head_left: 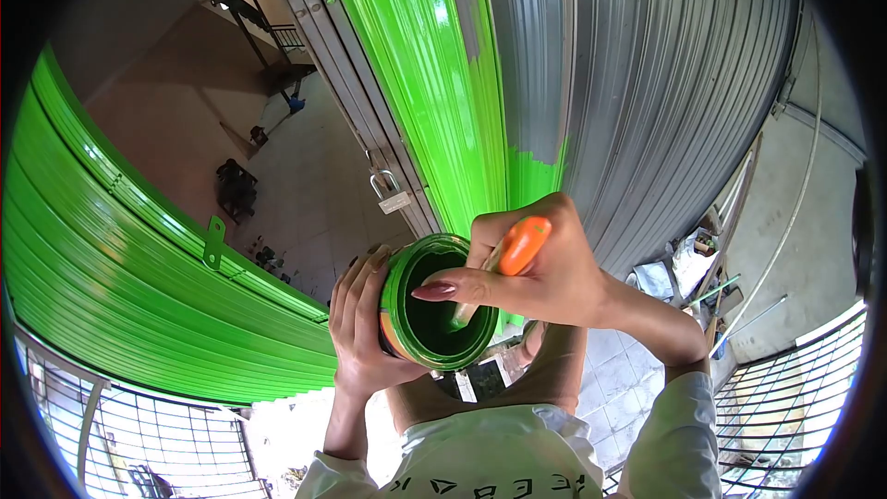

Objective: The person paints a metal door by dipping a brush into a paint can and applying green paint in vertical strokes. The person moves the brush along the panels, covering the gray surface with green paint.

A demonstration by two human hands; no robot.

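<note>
My left hand (pixel 361 323) is wrapped round the side of an open paint can (pixel 395 310) with dark green paint inside and green smears on its rim. In my right hand (pixel 559 268) is a paintbrush (pixel 524 245) with an orange-tipped handle, gripped between thumb and fingers. The brush points down into the can; its bristles are mostly hidden. Just beyond both hands stands a folding metal door, bright green on its left panels (pixel 416 55) and grey on its right panels (pixel 647 83). The green ends in a ragged wet-looking edge near my right hand.
A padlock (pixel 392 201) hangs on the door's metal edge frame. Another green door leaf (pixel 139 286) curves along the left. Through the opening lies a tiled floor (pixel 296 148) with a dark object (pixel 236 190). Bags (pixel 693 259) and poles lean at right.
</note>
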